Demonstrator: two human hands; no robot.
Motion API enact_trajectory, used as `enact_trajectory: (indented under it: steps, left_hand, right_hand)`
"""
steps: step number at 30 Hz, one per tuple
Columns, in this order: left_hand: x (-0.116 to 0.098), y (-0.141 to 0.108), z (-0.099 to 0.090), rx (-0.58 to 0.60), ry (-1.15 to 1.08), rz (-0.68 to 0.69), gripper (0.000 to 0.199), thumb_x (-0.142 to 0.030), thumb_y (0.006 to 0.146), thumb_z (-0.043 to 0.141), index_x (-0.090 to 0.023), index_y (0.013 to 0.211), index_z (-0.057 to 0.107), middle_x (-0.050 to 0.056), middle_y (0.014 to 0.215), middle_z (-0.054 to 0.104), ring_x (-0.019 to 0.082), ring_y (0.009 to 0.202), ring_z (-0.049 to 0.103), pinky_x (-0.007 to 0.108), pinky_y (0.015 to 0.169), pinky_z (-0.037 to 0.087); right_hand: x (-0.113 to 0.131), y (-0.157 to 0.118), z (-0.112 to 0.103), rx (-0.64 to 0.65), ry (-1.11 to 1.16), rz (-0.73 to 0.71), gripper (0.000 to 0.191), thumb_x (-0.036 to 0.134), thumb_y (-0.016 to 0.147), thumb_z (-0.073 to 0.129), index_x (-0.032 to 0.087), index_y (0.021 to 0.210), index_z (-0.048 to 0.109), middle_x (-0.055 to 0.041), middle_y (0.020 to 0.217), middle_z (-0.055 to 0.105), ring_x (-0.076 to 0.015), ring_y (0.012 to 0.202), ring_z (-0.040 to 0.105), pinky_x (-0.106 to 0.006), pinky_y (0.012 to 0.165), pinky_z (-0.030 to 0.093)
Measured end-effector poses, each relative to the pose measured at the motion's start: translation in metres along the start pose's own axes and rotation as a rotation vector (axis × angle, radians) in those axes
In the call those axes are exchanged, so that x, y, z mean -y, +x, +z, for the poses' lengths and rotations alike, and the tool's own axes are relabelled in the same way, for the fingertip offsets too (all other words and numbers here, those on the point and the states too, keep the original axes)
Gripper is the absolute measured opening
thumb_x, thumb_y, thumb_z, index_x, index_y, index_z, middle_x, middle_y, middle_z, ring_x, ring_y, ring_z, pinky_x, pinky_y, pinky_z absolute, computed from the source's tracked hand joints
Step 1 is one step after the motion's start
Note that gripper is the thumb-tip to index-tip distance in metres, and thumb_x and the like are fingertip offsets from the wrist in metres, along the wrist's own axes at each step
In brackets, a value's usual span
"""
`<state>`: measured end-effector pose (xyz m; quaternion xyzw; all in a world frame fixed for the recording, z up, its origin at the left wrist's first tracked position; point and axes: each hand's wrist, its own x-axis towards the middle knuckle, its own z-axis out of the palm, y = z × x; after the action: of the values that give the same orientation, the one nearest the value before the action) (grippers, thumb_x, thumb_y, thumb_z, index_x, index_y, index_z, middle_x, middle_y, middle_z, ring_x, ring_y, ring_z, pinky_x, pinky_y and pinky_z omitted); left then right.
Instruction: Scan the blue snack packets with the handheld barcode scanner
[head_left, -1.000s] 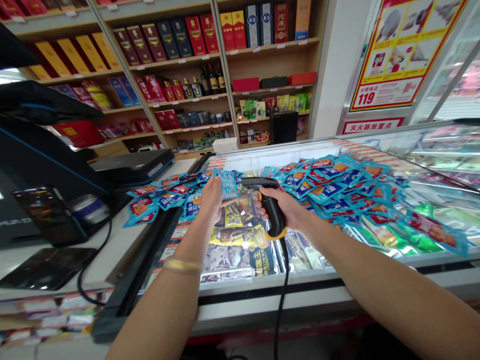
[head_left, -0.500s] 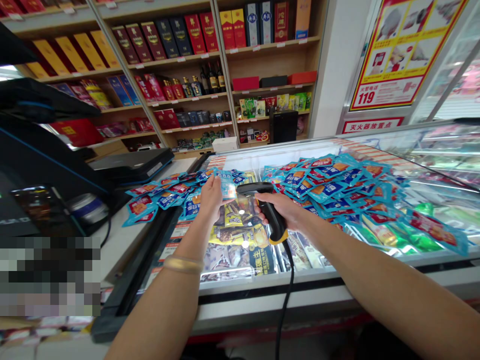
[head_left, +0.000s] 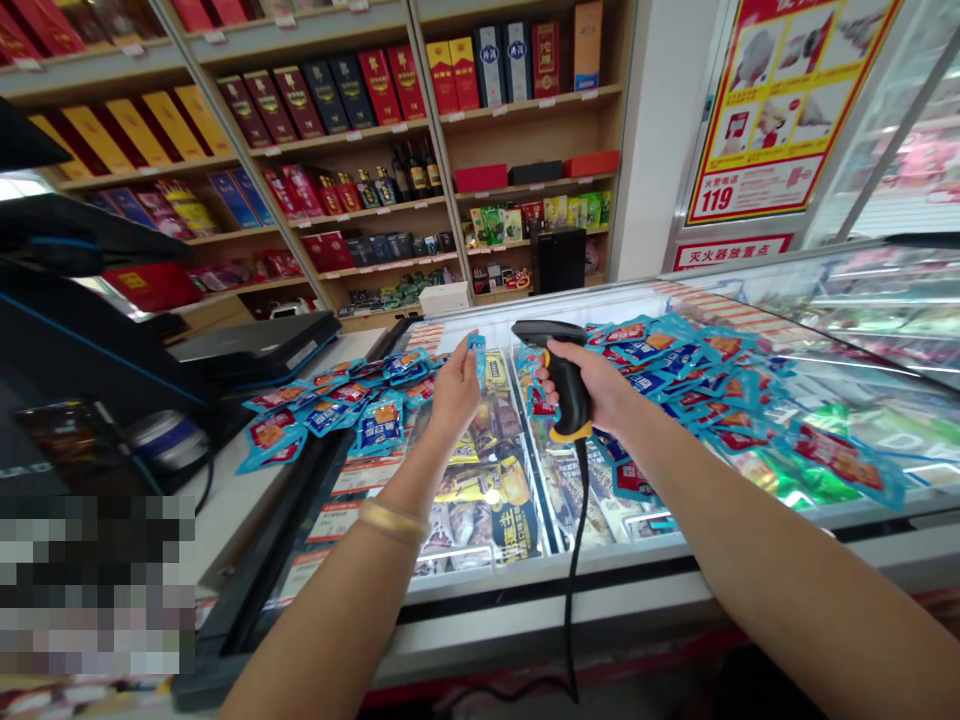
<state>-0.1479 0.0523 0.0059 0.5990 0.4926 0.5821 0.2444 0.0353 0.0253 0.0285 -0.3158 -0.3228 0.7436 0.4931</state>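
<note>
My right hand [head_left: 589,385] is wrapped round the grip of a black and yellow barcode scanner [head_left: 571,395]. The scanner's head points left, and its cord hangs over the freezer's front. To its left, my left hand [head_left: 457,388] is closed on a small blue snack packet [head_left: 478,352], seen nearly edge-on and partly hidden by the fingers. A large heap of similar blue and red snack packets [head_left: 667,350] lies on the glass to the right. On the left, a smaller pile of packets [head_left: 379,422] spreads over the freezer's edge onto the counter.
Beneath my hands is a glass-topped chest freezer [head_left: 480,605] with packaged goods inside. A dark checkout machine [head_left: 82,330] and a phone [head_left: 82,450] stand at the left. Shelves of boxed bottles [head_left: 330,95] line the back, beside a fire-safety poster [head_left: 787,100].
Both hands have moved right. The packet in my left hand has turned from facing up to nearly edge-on. The scanner has drawn away from it to the right and slightly up.
</note>
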Motion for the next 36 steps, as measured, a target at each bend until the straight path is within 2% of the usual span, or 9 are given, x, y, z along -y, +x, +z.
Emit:
enact_trajectory:
  steps: [2, 6, 10, 13, 17, 22, 27, 32, 36]
  left_hand:
    - [-0.010, 0.005, 0.022, 0.076, 0.183, 0.131, 0.038, -0.028, 0.095, 0.043, -0.019, 0.127, 0.061, 0.008, 0.120, 0.067, 0.023, 0.116, 0.059, 0.033, 0.100, 0.044]
    - [-0.031, 0.005, 0.074, 0.255, 0.487, 0.230, 0.045, -0.028, 0.099, 0.033, -0.025, 0.142, 0.047, 0.008, 0.114, 0.070, 0.025, 0.107, 0.064, 0.035, 0.091, 0.047]
    - [-0.040, -0.004, 0.118, 0.485, 0.736, 0.359, 0.044, -0.029, 0.098, 0.033, -0.025, 0.139, 0.050, 0.009, 0.125, 0.064, 0.025, 0.112, 0.060, 0.036, 0.092, 0.047]
    - [-0.040, -0.011, 0.134, 0.594, 0.836, 0.385, 0.042, -0.032, 0.098, 0.034, -0.020, 0.132, 0.056, 0.011, 0.130, 0.061, 0.025, 0.119, 0.056, 0.038, 0.099, 0.044]
    - [-0.041, -0.015, 0.133, 0.591, 0.834, 0.358, 0.047, -0.034, 0.098, 0.031, -0.019, 0.140, 0.047, 0.012, 0.143, 0.050, 0.027, 0.131, 0.046, 0.044, 0.107, 0.038]
    - [-0.040, -0.015, 0.110, 0.475, 0.782, 0.314, 0.051, -0.038, 0.097, 0.035, -0.021, 0.145, 0.039, 0.012, 0.149, 0.043, 0.030, 0.139, 0.036, 0.052, 0.112, 0.030]
    - [-0.021, -0.002, 0.047, 0.265, 0.872, 0.261, 0.054, -0.032, 0.094, 0.041, -0.012, 0.144, 0.041, 0.019, 0.145, 0.046, 0.029, 0.135, 0.041, 0.045, 0.112, 0.031]
    - [-0.005, 0.002, -0.035, -0.013, 1.198, -0.012, 0.058, -0.032, 0.087, 0.050, -0.018, 0.143, 0.042, 0.021, 0.151, 0.036, 0.038, 0.138, 0.033, 0.056, 0.109, 0.030]
    - [0.002, -0.003, -0.073, 0.007, 1.302, -0.392, 0.061, -0.042, 0.084, 0.052, -0.016, 0.139, 0.046, 0.027, 0.151, 0.029, 0.045, 0.134, 0.035, 0.063, 0.098, 0.038]
  right_hand:
    - [0.018, -0.002, -0.013, -0.038, -0.003, -0.060, 0.023, 0.027, 0.091, 0.052, 0.015, 0.073, 0.057, -0.0019, 0.057, 0.055, -0.0092, 0.044, 0.047, -0.018, 0.038, 0.043]
    - [0.047, -0.013, -0.046, -0.123, -0.022, -0.132, 0.025, 0.030, 0.092, 0.051, 0.014, 0.073, 0.057, -0.0019, 0.056, 0.055, -0.0091, 0.043, 0.047, -0.018, 0.037, 0.043]
    - [0.059, -0.024, -0.071, -0.165, 0.003, -0.187, 0.026, 0.030, 0.094, 0.048, 0.014, 0.076, 0.058, -0.0013, 0.056, 0.055, -0.0091, 0.042, 0.049, -0.017, 0.038, 0.044]
    - [0.059, -0.026, -0.075, -0.153, 0.021, -0.173, 0.026, 0.030, 0.094, 0.047, 0.015, 0.076, 0.058, -0.0010, 0.055, 0.054, -0.0092, 0.042, 0.048, -0.017, 0.038, 0.044]
    - [0.056, -0.025, -0.068, -0.163, 0.029, -0.135, 0.025, 0.029, 0.094, 0.047, 0.015, 0.076, 0.058, -0.0010, 0.053, 0.054, -0.0093, 0.041, 0.048, -0.017, 0.037, 0.044]
    - [0.052, -0.026, -0.064, -0.155, 0.052, -0.166, 0.025, 0.029, 0.093, 0.048, 0.014, 0.076, 0.058, -0.0017, 0.056, 0.054, -0.0092, 0.043, 0.048, -0.017, 0.038, 0.044]
    - [0.042, -0.020, -0.049, -0.111, 0.050, -0.134, 0.024, 0.029, 0.092, 0.051, 0.014, 0.074, 0.058, -0.0022, 0.058, 0.054, -0.0088, 0.044, 0.047, -0.017, 0.038, 0.042]
    - [0.019, -0.003, -0.003, -0.063, 0.002, -0.031, 0.024, 0.028, 0.092, 0.052, 0.015, 0.073, 0.056, -0.0013, 0.055, 0.053, -0.0090, 0.043, 0.046, -0.018, 0.038, 0.040]
    - [-0.013, 0.012, 0.031, 0.019, -0.010, 0.076, 0.024, 0.029, 0.090, 0.056, 0.015, 0.071, 0.055, 0.0004, 0.054, 0.051, -0.0087, 0.043, 0.046, -0.019, 0.040, 0.040]
